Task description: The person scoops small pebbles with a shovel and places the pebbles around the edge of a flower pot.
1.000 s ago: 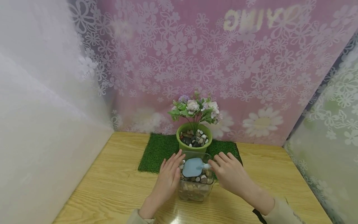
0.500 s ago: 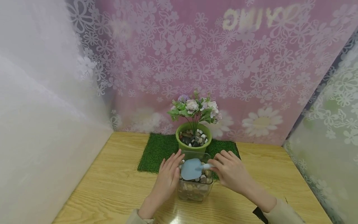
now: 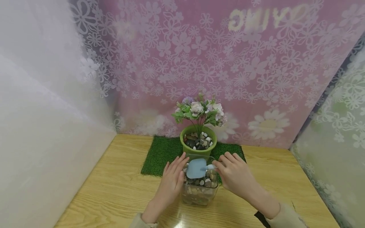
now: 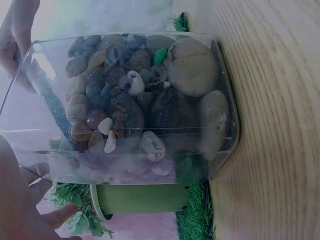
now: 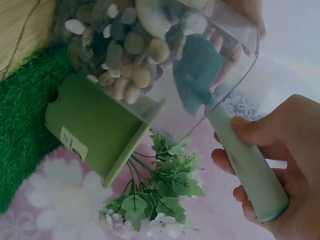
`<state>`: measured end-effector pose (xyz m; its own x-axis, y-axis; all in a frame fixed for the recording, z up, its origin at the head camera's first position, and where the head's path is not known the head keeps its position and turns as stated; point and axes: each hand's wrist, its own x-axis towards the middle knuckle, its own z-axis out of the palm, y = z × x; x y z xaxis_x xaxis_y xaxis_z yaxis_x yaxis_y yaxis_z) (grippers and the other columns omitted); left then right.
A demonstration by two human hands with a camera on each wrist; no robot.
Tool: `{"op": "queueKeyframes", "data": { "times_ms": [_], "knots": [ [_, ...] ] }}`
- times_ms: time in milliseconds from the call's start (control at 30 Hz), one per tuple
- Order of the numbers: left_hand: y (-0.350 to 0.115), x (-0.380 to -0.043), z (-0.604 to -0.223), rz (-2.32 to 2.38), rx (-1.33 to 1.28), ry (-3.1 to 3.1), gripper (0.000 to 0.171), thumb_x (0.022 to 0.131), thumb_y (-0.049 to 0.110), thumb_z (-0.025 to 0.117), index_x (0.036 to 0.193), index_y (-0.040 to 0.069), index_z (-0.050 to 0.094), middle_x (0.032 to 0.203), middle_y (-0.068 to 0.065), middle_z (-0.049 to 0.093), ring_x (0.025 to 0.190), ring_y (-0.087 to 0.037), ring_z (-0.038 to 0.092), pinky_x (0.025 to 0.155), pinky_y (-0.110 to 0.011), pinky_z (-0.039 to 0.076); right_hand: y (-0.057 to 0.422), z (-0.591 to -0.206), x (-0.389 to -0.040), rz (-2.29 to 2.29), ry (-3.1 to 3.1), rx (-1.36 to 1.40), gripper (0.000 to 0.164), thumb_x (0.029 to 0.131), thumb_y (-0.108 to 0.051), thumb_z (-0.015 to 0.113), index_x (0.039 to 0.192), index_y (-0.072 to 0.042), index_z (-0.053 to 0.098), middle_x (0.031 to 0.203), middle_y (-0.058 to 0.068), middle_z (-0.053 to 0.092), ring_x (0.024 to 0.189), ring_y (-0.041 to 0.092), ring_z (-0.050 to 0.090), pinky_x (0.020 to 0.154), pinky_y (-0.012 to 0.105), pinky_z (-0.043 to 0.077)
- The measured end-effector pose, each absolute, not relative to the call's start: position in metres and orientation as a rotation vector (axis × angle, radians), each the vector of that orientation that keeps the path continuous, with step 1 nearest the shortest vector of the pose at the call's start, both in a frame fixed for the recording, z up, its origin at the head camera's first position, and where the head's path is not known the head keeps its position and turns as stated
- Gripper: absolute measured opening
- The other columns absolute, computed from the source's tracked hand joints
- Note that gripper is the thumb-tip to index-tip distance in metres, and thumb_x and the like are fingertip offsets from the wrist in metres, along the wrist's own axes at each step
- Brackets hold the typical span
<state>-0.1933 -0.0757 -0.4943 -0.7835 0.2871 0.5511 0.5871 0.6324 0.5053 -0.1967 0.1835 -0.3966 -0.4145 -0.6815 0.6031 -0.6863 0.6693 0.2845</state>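
Observation:
A clear plastic container full of pebbles stands on the wooden table. At its left side my left hand rests against the wall and rim, fingers fairly straight. My right hand grips the pale handle of a small blue trowel. In the right wrist view the thumb lies along the handle, with the fingers curled beneath. The trowel blade lies inside the container's top, over the pebbles, pointing left.
Just behind the container stands a green flowerpot with artificial flowers and stones. It sits on a dark green artificial grass mat. A pink floral curtain hangs behind, with pale sheets at both sides.
The trowel blade has shifted slightly left and toward me, then back right and farther from me. My right hand moves little with it. The left hand stays in place.

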Motion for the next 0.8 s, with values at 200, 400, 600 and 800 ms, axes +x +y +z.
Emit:
{"op": "queueKeyframes", "data": {
  "times_ms": [200,400,600,800],
  "knots": [
    [-0.077,-0.193,-0.493,-0.980,-0.683,-2.441,0.052,0.106,0.011,0.045,0.157,0.021,0.039,0.165,0.003,0.031,0.150,-0.027,0.032,0.113,-0.071,0.023,0.184,-0.399,-0.201,0.163,-2.305,0.968,0.012,0.082,-0.013,0.081,0.094,-0.010,0.079,0.081,0.002,0.066,0.073,0.018,0.049,0.063,0.031,0.038],
    [-0.077,-0.193,-0.493,-0.976,-0.687,-2.437,0.051,0.106,0.012,0.044,0.156,0.020,0.041,0.165,0.001,0.032,0.149,-0.030,0.033,0.113,-0.071,0.024,0.184,-0.408,-0.201,0.163,-2.252,0.992,0.014,0.084,-0.016,0.078,0.096,-0.010,0.077,0.084,0.002,0.064,0.075,0.020,0.050,0.064,0.034,0.040],
    [-0.076,-0.194,-0.494,-0.958,-0.696,-2.401,0.051,0.104,0.009,0.046,0.155,0.017,0.043,0.164,0.000,0.034,0.147,-0.033,0.037,0.110,-0.074,0.026,0.190,-0.418,-0.208,0.304,-2.210,0.982,0.029,0.101,-0.032,0.059,0.097,-0.011,0.077,0.086,0.002,0.066,0.077,0.019,0.049,0.066,0.034,0.037],
    [-0.077,-0.193,-0.494,-0.956,-0.691,-2.411,0.050,0.107,0.014,0.043,0.156,0.020,0.041,0.165,0.003,0.032,0.148,-0.031,0.034,0.111,-0.072,0.025,0.203,-0.419,-0.208,0.431,-2.218,0.964,0.015,0.091,-0.022,0.074,0.101,-0.012,0.078,0.088,-0.001,0.069,0.078,0.016,0.051,0.068,0.034,0.043]
  ]
}}
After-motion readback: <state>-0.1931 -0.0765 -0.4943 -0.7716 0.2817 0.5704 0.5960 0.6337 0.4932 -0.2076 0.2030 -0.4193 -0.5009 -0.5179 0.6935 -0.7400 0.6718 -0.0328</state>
